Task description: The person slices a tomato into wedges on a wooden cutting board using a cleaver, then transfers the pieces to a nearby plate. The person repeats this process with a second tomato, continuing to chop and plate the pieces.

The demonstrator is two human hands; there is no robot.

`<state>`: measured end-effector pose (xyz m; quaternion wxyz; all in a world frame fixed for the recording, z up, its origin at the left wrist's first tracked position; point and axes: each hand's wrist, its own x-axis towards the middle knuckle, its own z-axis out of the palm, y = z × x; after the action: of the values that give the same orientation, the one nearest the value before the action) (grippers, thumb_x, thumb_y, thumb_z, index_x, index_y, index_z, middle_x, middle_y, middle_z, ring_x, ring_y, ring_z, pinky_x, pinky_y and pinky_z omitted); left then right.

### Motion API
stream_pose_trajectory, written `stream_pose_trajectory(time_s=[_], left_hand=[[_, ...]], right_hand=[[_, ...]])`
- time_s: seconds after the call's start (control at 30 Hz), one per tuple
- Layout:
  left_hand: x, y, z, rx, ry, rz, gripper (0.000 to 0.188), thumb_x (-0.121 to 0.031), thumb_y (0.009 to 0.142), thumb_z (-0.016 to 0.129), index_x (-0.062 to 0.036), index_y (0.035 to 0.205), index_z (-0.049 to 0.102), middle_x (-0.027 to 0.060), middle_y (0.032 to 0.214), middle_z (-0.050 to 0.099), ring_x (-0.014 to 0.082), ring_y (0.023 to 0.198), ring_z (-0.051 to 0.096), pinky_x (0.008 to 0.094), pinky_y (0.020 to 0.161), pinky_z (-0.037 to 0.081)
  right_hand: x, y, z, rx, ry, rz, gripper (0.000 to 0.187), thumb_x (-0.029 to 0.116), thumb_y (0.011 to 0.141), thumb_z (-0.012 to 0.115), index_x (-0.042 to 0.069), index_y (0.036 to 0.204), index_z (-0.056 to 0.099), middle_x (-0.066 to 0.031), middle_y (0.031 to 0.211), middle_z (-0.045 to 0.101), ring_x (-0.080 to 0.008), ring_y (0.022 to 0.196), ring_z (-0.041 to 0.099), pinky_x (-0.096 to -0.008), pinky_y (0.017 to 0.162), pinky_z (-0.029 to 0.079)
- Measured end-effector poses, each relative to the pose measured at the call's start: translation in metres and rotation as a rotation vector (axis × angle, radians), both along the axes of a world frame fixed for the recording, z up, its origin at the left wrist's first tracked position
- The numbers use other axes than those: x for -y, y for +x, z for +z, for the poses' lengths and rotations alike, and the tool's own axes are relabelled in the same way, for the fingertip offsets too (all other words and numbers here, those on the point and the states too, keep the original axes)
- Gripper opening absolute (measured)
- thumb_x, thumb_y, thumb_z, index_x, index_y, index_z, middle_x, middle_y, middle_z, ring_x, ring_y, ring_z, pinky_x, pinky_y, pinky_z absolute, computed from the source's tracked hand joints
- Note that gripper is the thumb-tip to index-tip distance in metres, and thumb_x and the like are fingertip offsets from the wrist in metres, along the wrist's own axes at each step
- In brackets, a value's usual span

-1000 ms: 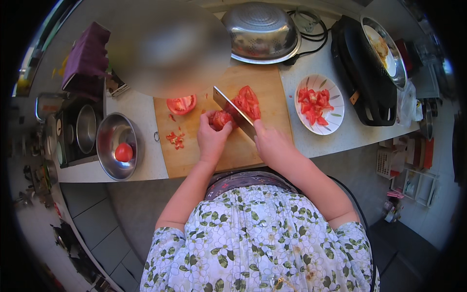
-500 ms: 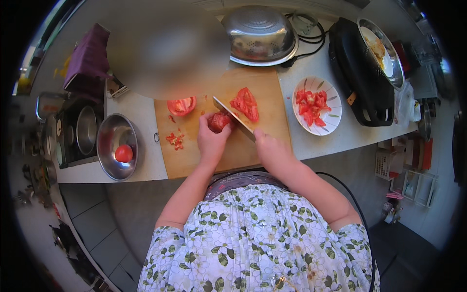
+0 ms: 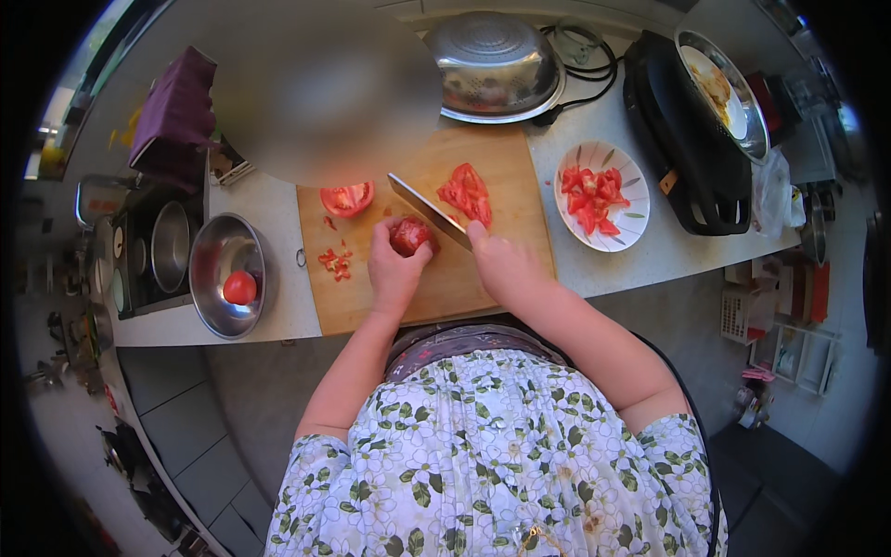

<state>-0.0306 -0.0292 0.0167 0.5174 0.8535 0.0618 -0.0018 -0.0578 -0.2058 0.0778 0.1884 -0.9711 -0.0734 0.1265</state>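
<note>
My left hand point(image 3: 396, 272) is closed around a piece of tomato point(image 3: 409, 236) on the wooden cutting board point(image 3: 464, 288). My right hand point(image 3: 502, 264) grips a kitchen knife point(image 3: 429, 211) by its handle. The blade slants up and to the left, just beyond the held tomato. To the right of the blade lie cut tomato slices point(image 3: 465, 195). A tomato half point(image 3: 347, 199), cut face showing, sits at the board's left side, with small tomato scraps point(image 3: 335, 265) nearer to me.
Right of the board stands a white plate point(image 3: 634, 228) of tomato chunks. A steel bowl point(image 3: 258, 302) with a whole tomato point(image 3: 239, 288) is at left. Behind are an upturned colander point(image 3: 497, 70) and a black appliance point(image 3: 677, 139). A blur hides the far left.
The knife and my right hand have shifted slightly left and away from me, and the blade is now beyond the tomato piece. My left hand still holds that piece.
</note>
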Motion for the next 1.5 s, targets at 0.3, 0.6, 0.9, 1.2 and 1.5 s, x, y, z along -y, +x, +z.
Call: stream_pose_trajectory(time_s=[0.3,0.6,0.9,1.2,1.5], left_hand=[[-0.021,0.012,-0.008,-0.106,-0.143,-0.100,0.056,-0.009,0.074,0.075,-0.0067,0.127,0.055,0.0089,0.107,0.057,0.0176,0.086,0.060,0.0293,0.077,0.052],[-0.029,0.019,0.016,0.180,0.212,-0.108,0.044,-0.007,0.079,0.072,-0.0074,0.121,0.060,0.0057,0.109,0.061,0.0193,0.100,0.059,0.0327,0.086,0.048],[0.011,0.043,0.041,0.461,0.648,-0.510,0.029,-0.008,0.070,0.072,-0.0112,0.098,0.066,0.0074,0.100,0.063,0.0268,0.095,0.057,0.0406,0.091,0.040],[0.025,0.070,0.026,0.210,0.830,-0.688,0.017,-0.013,0.072,0.071,-0.0134,0.089,0.067,0.0077,0.090,0.066,0.0268,0.096,0.058,0.0419,0.095,0.037],[0.018,0.082,0.016,0.167,0.709,-0.698,0.009,-0.013,0.068,0.072,-0.0122,0.075,0.066,0.0060,0.081,0.065,0.0264,0.088,0.061,0.0415,0.084,0.041]], right_hand=[[0.026,0.016,0.008,0.242,0.365,-0.215,0.024,0.016,0.090,0.056,0.001,0.108,0.048,-0.0204,0.079,0.068,-0.0368,0.071,0.067,-0.0487,0.062,0.051],[0.072,-0.015,0.008,-0.001,0.742,-0.611,0.036,0.015,0.092,0.056,-0.001,0.123,0.044,-0.0066,0.067,0.058,-0.0103,0.047,0.052,-0.0263,0.045,0.043],[0.073,-0.034,-0.024,-0.025,0.794,-0.668,0.030,0.017,0.091,0.057,-0.003,0.110,0.046,-0.0164,0.080,0.069,-0.0151,0.047,0.057,-0.0298,0.046,0.045],[0.073,-0.031,-0.024,-0.042,0.770,-0.676,0.035,0.018,0.092,0.057,-0.003,0.117,0.046,-0.0143,0.074,0.065,-0.0149,0.046,0.056,-0.0297,0.045,0.044],[0.076,-0.027,-0.023,-0.068,0.787,-0.668,0.035,0.018,0.091,0.057,-0.004,0.115,0.045,-0.0166,0.073,0.066,-0.0174,0.046,0.058,-0.0320,0.046,0.046]])
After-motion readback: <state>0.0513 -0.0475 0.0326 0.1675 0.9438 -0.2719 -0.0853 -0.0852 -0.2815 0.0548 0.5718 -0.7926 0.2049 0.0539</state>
